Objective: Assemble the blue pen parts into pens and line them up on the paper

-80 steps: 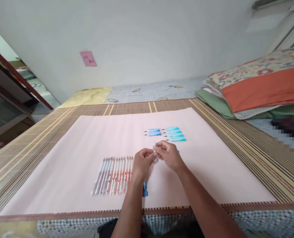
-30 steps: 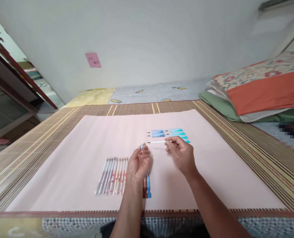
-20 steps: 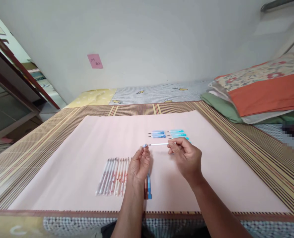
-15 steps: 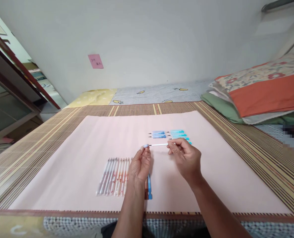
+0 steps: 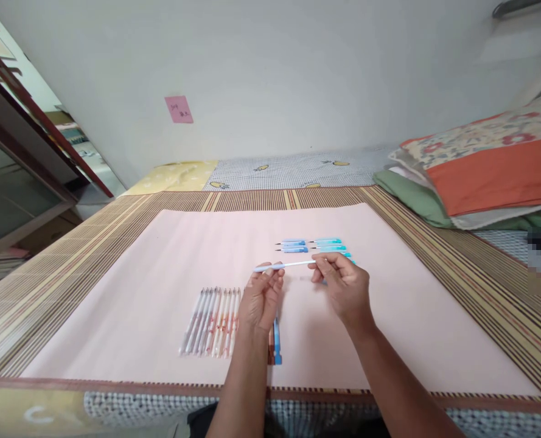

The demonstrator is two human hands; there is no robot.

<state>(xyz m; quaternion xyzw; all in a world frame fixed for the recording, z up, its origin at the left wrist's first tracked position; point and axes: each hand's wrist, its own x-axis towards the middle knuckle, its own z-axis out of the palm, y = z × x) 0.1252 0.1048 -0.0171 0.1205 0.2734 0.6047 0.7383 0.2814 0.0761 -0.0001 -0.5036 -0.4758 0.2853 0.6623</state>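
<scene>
Pinching the pale-blue barrel (image 5: 266, 267) in our left hand (image 5: 261, 299) and the white refill (image 5: 297, 263) in our right hand (image 5: 345, 287), aligned above the pink sheet (image 5: 133, 304), we look mid-insertion; a straight, gentle push seems called for next.

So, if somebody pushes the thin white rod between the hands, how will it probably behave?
The white rod seems fairly stiff: it runs straight between the left hand and the right hand. It looks thin, so it is probably light. Its slender shape suggests it may roll.
</scene>
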